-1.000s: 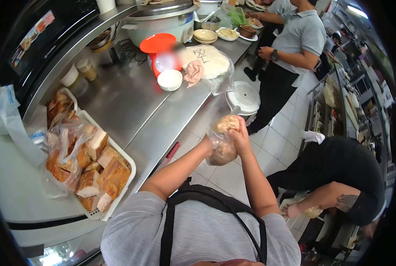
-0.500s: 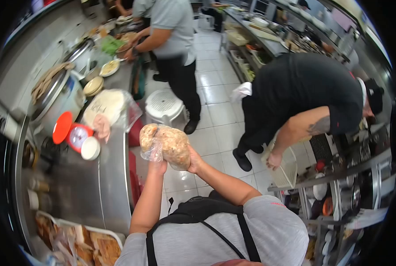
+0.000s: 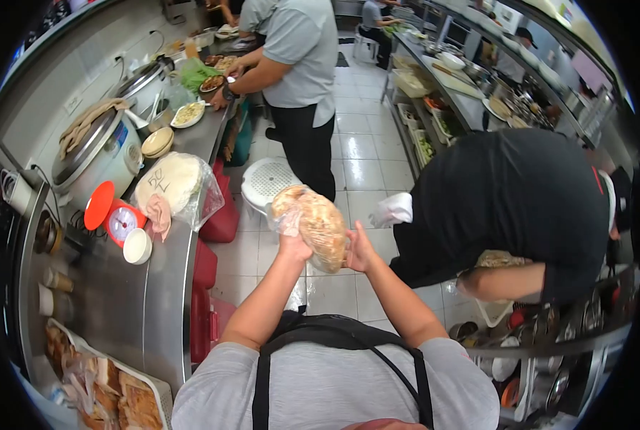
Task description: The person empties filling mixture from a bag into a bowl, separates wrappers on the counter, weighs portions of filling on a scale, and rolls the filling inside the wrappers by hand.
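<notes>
Bag of brown food (image 3: 318, 226), in clear plastic, is held up above the tiled floor (image 3: 356, 147), beside the steel desk (image 3: 169, 301), before a white stool (image 3: 266, 177). Our left hand (image 3: 295, 247) grips its lower left side; our right hand (image 3: 361, 249) is open, fingers apart, at its right edge; we cannot tell whether it touches.

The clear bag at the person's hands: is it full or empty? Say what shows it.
It looks full: lumpy, pale-brown food shows through the clear bag and bulges it out.
</notes>
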A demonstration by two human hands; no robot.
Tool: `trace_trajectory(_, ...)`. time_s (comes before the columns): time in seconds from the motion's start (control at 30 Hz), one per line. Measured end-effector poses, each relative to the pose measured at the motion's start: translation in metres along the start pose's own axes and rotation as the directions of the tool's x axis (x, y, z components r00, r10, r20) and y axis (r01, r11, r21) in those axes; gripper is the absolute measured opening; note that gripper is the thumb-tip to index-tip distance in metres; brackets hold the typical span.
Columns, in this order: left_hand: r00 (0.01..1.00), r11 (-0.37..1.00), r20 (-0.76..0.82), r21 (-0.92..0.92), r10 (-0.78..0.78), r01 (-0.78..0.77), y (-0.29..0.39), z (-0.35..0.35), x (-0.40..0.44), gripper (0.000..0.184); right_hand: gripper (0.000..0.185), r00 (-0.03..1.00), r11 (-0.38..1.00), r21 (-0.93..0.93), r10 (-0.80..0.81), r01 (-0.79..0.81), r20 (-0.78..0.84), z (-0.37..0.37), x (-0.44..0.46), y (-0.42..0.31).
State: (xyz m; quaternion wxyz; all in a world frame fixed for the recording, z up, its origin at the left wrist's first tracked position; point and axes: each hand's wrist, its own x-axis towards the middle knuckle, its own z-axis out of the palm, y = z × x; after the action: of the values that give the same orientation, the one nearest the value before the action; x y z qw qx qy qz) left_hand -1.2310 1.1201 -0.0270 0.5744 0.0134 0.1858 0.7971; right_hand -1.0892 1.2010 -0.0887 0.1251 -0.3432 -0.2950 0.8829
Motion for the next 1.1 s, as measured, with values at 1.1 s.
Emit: trace_trajectory(1.1,0.845,0.814,-0.023,0.255,-0.534,0.521,-0.062,0.022,0.404,0.027,0.03,0.557,0.745,-0.019,-0.516,0.667,-0.65,-0.214,0.098,-0.44)
